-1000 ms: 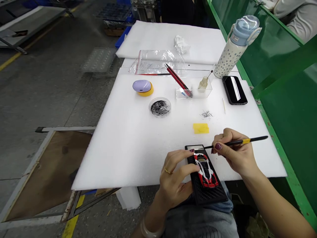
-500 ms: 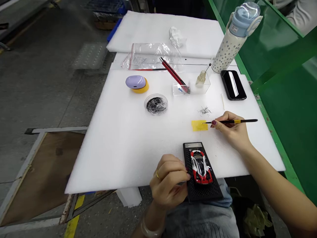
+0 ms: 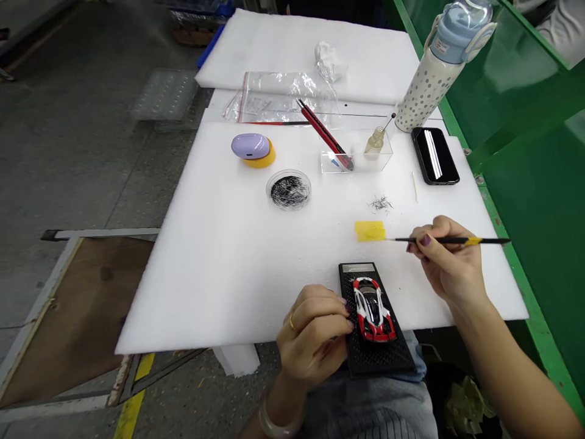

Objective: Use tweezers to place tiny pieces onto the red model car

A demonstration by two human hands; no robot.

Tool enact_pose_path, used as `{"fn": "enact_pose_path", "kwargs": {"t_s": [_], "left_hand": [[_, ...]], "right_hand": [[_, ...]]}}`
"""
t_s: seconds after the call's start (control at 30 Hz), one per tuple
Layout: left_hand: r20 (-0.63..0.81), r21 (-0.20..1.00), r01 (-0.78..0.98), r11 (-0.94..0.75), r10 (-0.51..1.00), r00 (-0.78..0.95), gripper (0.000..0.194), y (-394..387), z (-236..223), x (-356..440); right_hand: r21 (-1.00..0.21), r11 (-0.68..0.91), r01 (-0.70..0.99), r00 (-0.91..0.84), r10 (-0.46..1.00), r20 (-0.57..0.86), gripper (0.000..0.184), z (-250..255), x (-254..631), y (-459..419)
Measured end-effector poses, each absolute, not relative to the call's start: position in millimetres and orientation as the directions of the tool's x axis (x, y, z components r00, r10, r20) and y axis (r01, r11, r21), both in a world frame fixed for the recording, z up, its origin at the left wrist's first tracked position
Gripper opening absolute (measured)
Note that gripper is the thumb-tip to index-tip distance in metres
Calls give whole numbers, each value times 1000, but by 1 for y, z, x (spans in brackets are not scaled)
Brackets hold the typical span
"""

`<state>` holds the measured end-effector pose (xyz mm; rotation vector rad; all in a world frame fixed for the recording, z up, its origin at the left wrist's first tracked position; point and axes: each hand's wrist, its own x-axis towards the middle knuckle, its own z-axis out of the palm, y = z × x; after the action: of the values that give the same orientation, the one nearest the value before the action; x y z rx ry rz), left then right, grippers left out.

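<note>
In my right hand [image 3: 450,262] is a thin black paintbrush [image 3: 491,241], pinched between thumb and fingers and pointing left. The brush tip is just off the right end of a yellow tape piece [image 3: 370,231]. My left hand [image 3: 315,332] is closed, its fingertips gripping the left edge of a black display base [image 3: 379,360]. On that base sits a red, white and black model car [image 3: 373,310]. The base overlaps the table's front edge, above my lap. A small pile of fine black slivers [image 3: 380,203] lies just beyond the tape.
A round clear dish [image 3: 290,190] holds more black slivers. Behind it are a purple case [image 3: 250,146], a clear tray [image 3: 331,163] with red tweezers [image 3: 324,134] and a small glass bottle [image 3: 375,140]. A phone [image 3: 436,156] and a dotted water bottle [image 3: 425,85] stand at right.
My right hand has drawn the paintbrush right and slightly toward me, so its tip has left the yellow tape. My left hand and the model car stay nearly in place.
</note>
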<state>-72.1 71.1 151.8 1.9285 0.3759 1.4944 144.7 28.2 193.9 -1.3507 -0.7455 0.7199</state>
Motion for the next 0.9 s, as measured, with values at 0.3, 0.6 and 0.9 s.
{"fn": "enact_pose_path", "kwargs": {"t_s": [0.3,0.6,0.9], "left_hand": [[710,690,-120,-713,636,303,12,69,154,-72],[681,717,-88,-691,669,299,12,66,155,-71],[710,685,-128,-717,617,339,12,71,153,-74]], "right_hand": [[-928,283,-242,475,868,141,29,195,99,11],[-923,206,-325,380,922,73,32,192,96,10],[-925,197,-325,392,918,58,27,187,95,7]]}}
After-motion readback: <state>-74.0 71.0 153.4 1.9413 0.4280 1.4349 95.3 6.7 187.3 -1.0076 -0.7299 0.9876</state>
